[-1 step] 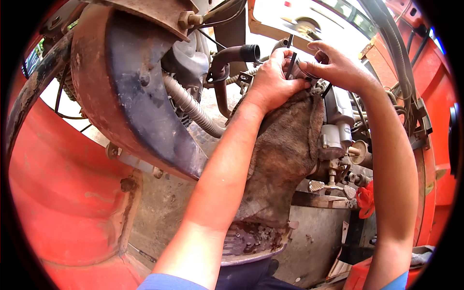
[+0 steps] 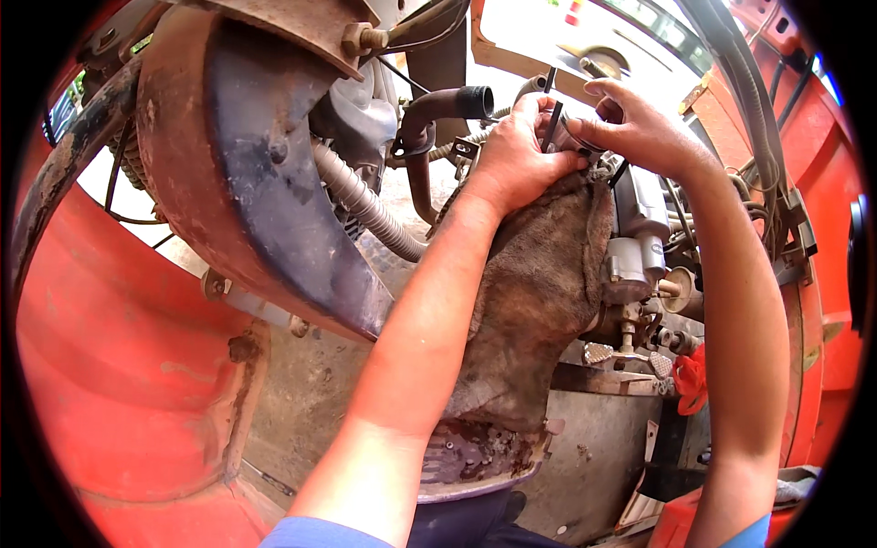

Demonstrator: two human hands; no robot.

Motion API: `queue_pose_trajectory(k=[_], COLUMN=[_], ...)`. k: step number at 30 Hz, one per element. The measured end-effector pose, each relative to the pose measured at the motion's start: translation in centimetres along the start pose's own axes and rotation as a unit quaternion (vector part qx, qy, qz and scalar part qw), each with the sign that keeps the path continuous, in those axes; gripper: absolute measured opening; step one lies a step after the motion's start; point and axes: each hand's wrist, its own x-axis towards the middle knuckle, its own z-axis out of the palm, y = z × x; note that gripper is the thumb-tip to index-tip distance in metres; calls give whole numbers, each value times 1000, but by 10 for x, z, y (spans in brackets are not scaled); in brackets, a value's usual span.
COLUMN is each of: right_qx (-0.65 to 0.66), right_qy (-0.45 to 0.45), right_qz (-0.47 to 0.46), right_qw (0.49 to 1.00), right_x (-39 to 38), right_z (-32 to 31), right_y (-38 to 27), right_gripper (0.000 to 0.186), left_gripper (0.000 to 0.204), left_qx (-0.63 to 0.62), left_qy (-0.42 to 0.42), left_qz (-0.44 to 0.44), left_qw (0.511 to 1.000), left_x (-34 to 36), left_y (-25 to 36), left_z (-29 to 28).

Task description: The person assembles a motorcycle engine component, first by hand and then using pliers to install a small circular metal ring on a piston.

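Head view: left hand [image 2: 523, 155] and right hand [image 2: 649, 132] keep their grip on a silvery part [image 2: 564, 139]; a background wheel [image 2: 614, 57] shifted rightward.

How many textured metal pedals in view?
2: one silver textured metal pedal left of the brass-coloured metal stem; the other pedal right of it. More may be hidden.

A broad, curved metal cover [image 2: 260, 164], blue-black with a rust-brown side, arcs down the left — near it runs a grey corrugated hose [image 2: 356, 198], and beyond that stands a bent brown metal pipe [image 2: 434, 108] with a black open end. A thick steel bolt [image 2: 364, 38] juts out above. A smooth red metal panel [image 2: 119, 365] fills the lower left; rightward — two ridged metal pedals [image 2: 598, 353] near a bunched, bright-red bundle [image 2: 691, 378].
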Motion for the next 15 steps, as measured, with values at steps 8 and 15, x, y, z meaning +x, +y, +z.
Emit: queue_pose_trajectory(k=[8, 15], right_qx=[58, 125], right_qy=[51, 52], right_qz=[-9, -17], right_qw=[997, 991], right_x=[0, -4], right_z=[11, 13], right_y=[7, 11], right_gripper=[87, 83], left_gripper=[73, 73], left_qx=[10, 39], left_qy=[9, 11], left_qz=[-7, -17], left_qw=[1000, 999], left_x=[-3, -8], left_y=[5, 20], left_z=[-2, -3])
